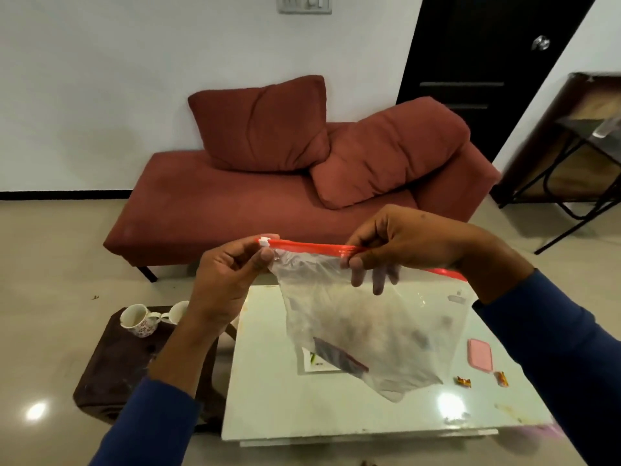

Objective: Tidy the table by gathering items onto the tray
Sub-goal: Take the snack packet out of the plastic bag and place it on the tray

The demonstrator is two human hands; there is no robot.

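Red sofa [268, 203] against the far wall, white table [268, 398] near us, and the action is up in the air above it. Both hands hold a clear bag [366, 327] by its red zip strip [312, 245], which runs left to right between them. Left hand [228, 280] pinches the white slider [265, 241] at the strip's left end; right hand [403, 243] grips the strip further right, fingers curled over the bag's mouth. The bag hangs down, something dark inside near the bottom.

Looks like the seal is the job in hand: the slider would have to travel right along that strip, toward the right hand.

Below on the table: a pink lid [480, 354] at the right, two small wrappers [463, 381] just near of it, a card [316, 363] behind the bag. Two mugs [139, 319] stand on a dark stool [127, 364] left of the table. No tray in view, so where the bag goes I can't say.
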